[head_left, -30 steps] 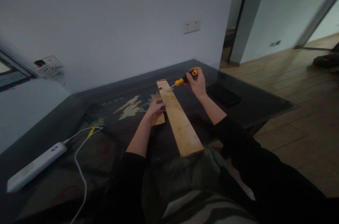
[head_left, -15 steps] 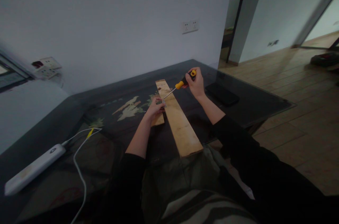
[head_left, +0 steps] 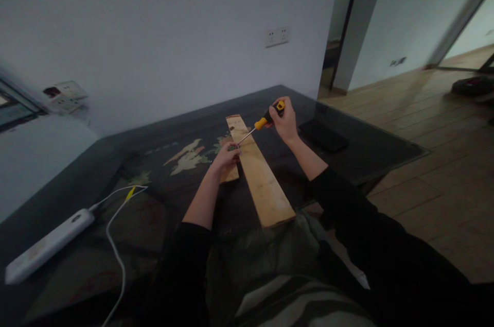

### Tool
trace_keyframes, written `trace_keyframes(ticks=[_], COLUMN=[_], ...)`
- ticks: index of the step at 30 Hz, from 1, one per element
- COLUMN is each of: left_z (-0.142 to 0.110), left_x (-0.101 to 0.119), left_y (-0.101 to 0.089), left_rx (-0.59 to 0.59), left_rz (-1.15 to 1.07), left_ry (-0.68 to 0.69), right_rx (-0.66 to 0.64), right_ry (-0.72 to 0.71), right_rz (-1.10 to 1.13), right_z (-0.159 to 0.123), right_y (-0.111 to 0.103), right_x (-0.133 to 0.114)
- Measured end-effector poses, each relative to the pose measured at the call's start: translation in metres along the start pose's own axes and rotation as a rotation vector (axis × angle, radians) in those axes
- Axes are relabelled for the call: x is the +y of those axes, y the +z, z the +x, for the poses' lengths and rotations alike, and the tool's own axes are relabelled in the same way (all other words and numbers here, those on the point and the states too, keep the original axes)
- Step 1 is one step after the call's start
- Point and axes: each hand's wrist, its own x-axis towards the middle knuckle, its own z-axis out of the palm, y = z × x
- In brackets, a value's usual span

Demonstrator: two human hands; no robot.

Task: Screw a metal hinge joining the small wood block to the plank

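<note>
My right hand (head_left: pixel 284 120) is closed round the yellow-and-black handle of a screwdriver (head_left: pixel 261 123), tilted so its metal shaft points down and left. The shaft's tip meets the fingertips of my left hand (head_left: pixel 228 156), at the left edge of a long wooden board (head_left: pixel 266 183). Those left fingers are pinched together over something small that I cannot make out. A shorter wooden piece (head_left: pixel 230 174) lies under and beside my left hand, partly hidden by it. The long board runs from the middle of the table towards my lap.
The dark glossy table (head_left: pixel 370 154) carries a painted bird-and-leaf pattern. A black flat case or phone-like object (head_left: pixel 323 135) lies right of my right hand. At left are a white power strip (head_left: pixel 50 245) and its white cable (head_left: pixel 116 256). A wall rises behind the table.
Both hands and the screwdriver stay almost in place. The whole view has shifted very slightly; the boards have not visibly moved.
</note>
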Motion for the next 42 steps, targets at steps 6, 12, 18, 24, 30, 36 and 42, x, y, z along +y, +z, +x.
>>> trace_keyframes(ticks=[6,12,18,24,30,36,42], left_z=[-0.003,-0.005,-0.002,0.001,-0.002,0.000,0.004], left_x=[0.003,0.004,0.001,-0.002,0.000,-0.002,-0.007], left_y=[0.000,0.001,0.001,-0.001,0.000,-0.001,-0.004], left_rx=[-0.045,-0.044,-0.038,-0.040,-0.046,-0.045,-0.048], left_rz=[-0.010,-0.026,-0.031,-0.026,-0.054,-0.064,-0.063], left_ry=[-0.016,-0.017,-0.013,-0.016,-0.032,-0.025,0.005], right_rx=[0.049,0.045,-0.095,-0.249,-0.401,-0.664,-0.973], right_ry=[-0.012,-0.023,-0.043,-0.128,-0.230,-0.267,-0.199], right_rz=[0.078,0.090,-0.046,-0.123,-0.183,-0.215,-0.274], right_z=[0.001,0.000,0.000,0.010,0.024,0.057,0.100], right_y=[0.002,0.001,-0.006,-0.007,-0.004,0.010,0.014], right_x=[0.006,0.004,-0.019,-0.040,-0.053,-0.082,-0.108])
